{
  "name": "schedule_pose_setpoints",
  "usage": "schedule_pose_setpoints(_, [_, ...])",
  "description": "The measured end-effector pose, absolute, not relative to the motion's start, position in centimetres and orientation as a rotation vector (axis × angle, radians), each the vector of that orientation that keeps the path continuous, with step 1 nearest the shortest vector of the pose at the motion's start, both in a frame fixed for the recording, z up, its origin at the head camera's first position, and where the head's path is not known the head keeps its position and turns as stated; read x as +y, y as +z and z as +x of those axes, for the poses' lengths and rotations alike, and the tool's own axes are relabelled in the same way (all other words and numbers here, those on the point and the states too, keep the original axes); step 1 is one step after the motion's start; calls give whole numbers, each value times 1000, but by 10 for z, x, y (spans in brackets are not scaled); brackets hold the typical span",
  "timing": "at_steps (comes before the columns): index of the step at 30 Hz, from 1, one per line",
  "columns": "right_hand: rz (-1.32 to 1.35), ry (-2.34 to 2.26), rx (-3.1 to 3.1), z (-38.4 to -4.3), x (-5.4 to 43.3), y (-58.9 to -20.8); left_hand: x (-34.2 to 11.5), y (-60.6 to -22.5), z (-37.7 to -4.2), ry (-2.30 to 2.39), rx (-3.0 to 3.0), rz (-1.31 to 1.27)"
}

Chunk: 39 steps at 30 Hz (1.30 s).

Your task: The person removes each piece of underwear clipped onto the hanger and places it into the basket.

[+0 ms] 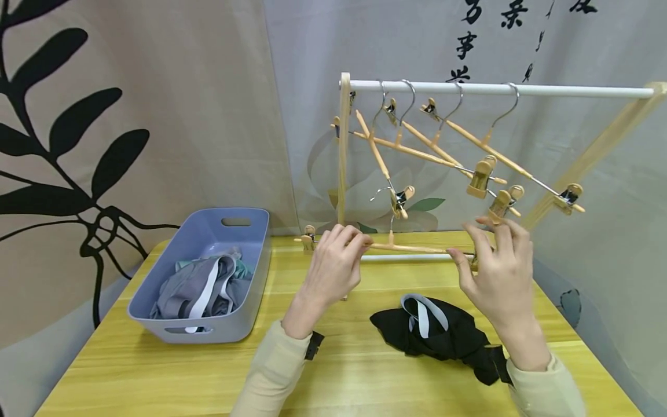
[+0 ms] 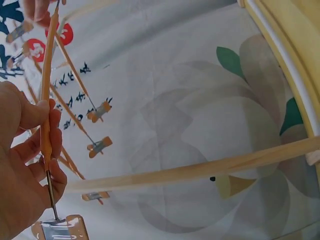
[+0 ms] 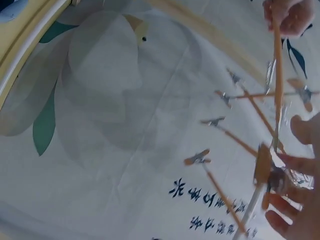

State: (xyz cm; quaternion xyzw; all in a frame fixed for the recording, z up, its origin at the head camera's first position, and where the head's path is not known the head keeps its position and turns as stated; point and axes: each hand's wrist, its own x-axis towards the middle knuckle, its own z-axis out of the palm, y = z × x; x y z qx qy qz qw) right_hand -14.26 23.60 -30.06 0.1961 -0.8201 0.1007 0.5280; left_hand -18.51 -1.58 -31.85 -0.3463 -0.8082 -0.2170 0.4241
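In front of the rack, a wooden clip hanger [image 1: 411,248] is held level, its metal hook upward. My left hand [image 1: 339,255] grips its bar near the left end, thumb on one side and curled fingers on the other in the left wrist view. A clip [image 2: 60,227] sits just beyond those fingers. My right hand [image 1: 497,266] is at the other end, thumb and fingers spread apart around the right clip [image 3: 270,172], which is blurred in the right wrist view. Below on the table lies a crumpled black garment [image 1: 438,330] with a pale grey band.
Several clip hangers [image 1: 490,145] hang at odd angles from the white rail [image 1: 563,91] of a wooden-post rack [image 1: 343,150]. At the left of the table [image 1: 323,370] stands a blue-grey basket [image 1: 260,249] holding grey clothes [image 1: 208,286]. A printed curtain [image 1: 219,116] hangs behind.
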Motion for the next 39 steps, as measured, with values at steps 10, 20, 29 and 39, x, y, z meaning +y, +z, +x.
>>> schedule_pose_setpoints(10, [616, 121, -1907, -147, 218, -310, -10, -321, -186, -524, -2014, -874])
schedule_pose_setpoints(20, [605, 146, -1829, -153, 226, -315, 1, -324, -182, -489, -1930, -885])
schedule_pose_setpoints(29, [529, 155, -1795, -156, 237, -310, 23, -343, -181, -375, -1640, -936])
schedule_pose_setpoints(39, [507, 118, -1784, -157, 243, -310, 73, -384, -169, -251, -2479, -1248])
